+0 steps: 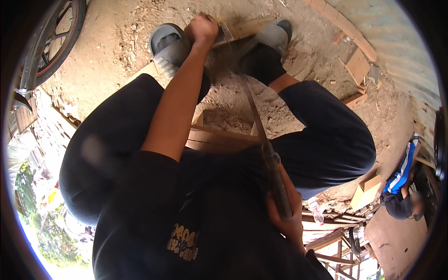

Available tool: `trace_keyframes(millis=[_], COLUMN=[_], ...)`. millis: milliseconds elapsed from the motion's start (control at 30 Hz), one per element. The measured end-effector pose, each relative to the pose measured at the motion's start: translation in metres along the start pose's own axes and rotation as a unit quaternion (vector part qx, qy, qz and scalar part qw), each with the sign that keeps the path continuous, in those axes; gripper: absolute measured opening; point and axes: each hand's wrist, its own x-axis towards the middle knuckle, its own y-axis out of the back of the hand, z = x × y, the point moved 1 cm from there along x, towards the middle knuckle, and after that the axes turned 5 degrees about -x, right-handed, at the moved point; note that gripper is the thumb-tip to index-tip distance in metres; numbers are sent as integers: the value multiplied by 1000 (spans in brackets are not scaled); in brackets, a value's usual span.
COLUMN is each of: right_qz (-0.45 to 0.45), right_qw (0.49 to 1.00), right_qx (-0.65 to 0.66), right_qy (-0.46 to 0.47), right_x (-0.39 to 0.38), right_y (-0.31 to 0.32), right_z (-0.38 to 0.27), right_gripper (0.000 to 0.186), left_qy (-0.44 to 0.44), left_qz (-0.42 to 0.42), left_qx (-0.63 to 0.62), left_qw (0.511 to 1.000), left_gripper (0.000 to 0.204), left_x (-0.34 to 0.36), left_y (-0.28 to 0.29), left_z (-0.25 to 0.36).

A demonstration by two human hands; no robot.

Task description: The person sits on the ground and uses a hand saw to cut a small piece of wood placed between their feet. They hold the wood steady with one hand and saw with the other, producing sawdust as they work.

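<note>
A wooden board (249, 28) lies on the dirt between my sandaled feet, with its left end by my left sandal (169, 44). My left hand (202, 30) is closed at the board's edge, its fingers partly hidden. In my right hand (290, 205), close to my lap, is the dark handle of a handsaw (254, 109). Its long narrow blade is seen nearly edge-on and runs away from me to the board, beside my left hand. The blade's far part is smeared by motion, and its teeth cannot be made out.
Under me is a low wooden seat (217, 140). A bicycle wheel (60, 42) stands at the far left. Wood offcuts (358, 65) lie along a corrugated metal wall (396, 32) at right. Another person (399, 200), a cardboard box (366, 191) and a plastic bottle (316, 211) are to the right.
</note>
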Motion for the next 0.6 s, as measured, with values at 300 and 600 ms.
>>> trace_keyframes(millis=[300, 600], right_qz=[-1, -3], right_qw=[1000, 999], right_qx=[22, 9], right_qy=[-15, -46], right_x=[5, -3], right_y=[0, -6], right_z=[-7, -3], right_gripper=[64, 66], left_qy=[-3, 11], left_qz=[-7, 12], left_qx=[-7, -11], left_qw=[1000, 1000], left_gripper=[35, 32], left_x=[5, 4], left_y=[-2, -2], left_z=[-5, -4])
